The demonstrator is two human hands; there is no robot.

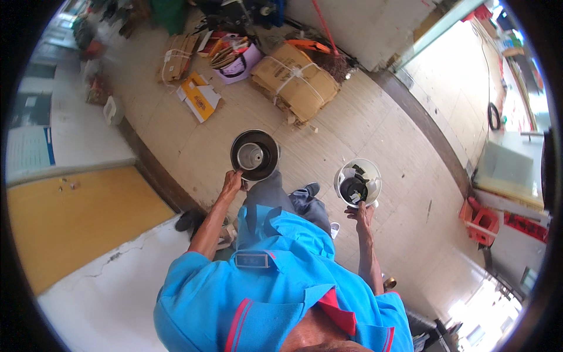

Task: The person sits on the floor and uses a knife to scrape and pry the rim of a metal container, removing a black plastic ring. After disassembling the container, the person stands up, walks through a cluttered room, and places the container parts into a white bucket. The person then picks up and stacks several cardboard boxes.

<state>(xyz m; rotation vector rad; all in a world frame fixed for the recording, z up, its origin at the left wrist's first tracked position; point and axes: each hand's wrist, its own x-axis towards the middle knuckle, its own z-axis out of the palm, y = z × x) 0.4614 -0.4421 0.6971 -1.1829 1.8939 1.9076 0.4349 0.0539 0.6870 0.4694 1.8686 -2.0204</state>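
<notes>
My left hand (234, 181) grips the near rim of a dark round metal container (272, 155), in which a smaller metal cup-like cylinder (250, 156) sits. Off to the right, my right hand (362, 214) holds a white plastic bucket (375, 170) by its near edge. Inside that bucket lie a black round container (352, 187) and some scraps of white and dark material. Both vessels hang above the tiled floor, apart from each other. My fingers are partly hidden under the rims.
A tied bundle of flattened cardboard (292, 79), a purple bag (242, 66) and a yellow-and-white carton (200, 97) lie ahead on the floor. A red-handled broom (327, 31) leans behind. Red plastic baskets (481, 226) are at the right.
</notes>
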